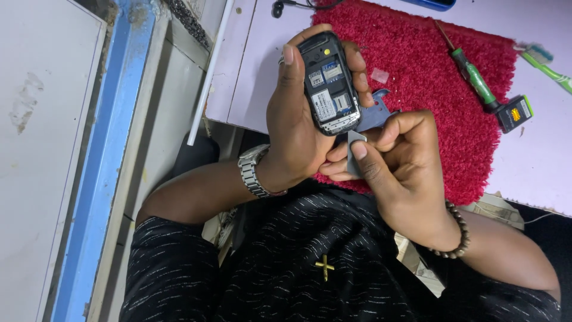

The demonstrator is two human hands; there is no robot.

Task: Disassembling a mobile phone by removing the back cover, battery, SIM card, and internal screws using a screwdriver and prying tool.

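Observation:
My left hand [292, 128], with a metal watch on its wrist, grips a small black phone [329, 83] upright; its back cover is off and the card slots and labels show. My right hand [399, 161], wearing a bead bracelet, pinches a small grey pry pick [354, 138] whose tip touches the phone's lower edge. Both hands hover over the near edge of a red shaggy mat [441, 89]. A grey-blue flat part [376, 114] lies on the mat just behind the phone, partly hidden by my fingers.
A green-handled screwdriver [473, 77] lies on the mat's right side, with a small black battery [515, 113] at its tip. A green toothbrush [545, 62] rests on the pale table [238, 71]. An earphone [277, 8] is at the top; a blue-edged panel [104, 161] is at left.

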